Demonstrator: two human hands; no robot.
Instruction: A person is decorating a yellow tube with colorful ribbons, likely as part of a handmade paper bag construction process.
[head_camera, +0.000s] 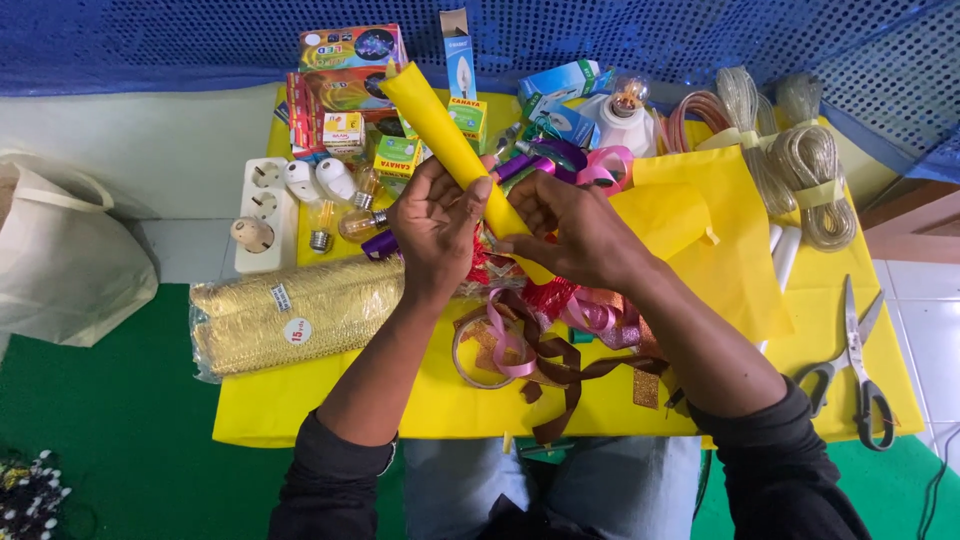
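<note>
My left hand (437, 222) and my right hand (578, 232) both grip a rolled tube of yellow paper (435, 122), which slants from the upper left down between them. The left hand wraps the tube's middle with the thumb on top. Fingers of the right hand pinch its lower end. Under my hands lies a tangle of pink, brown and red ribbons (545, 335) on the yellow tabletop (330, 400). A loose yellow paper sheet (720, 235) lies just right of my right hand.
A pack of gold trim (290, 318) lies at the left. Behind it are a white power strip (262, 212), several bulbs (335, 180) and small boxes (350, 60). Coiled clear cords (805, 165) sit at the back right, scissors (858, 360) at the right edge, a cloth bag (60, 260) on the floor.
</note>
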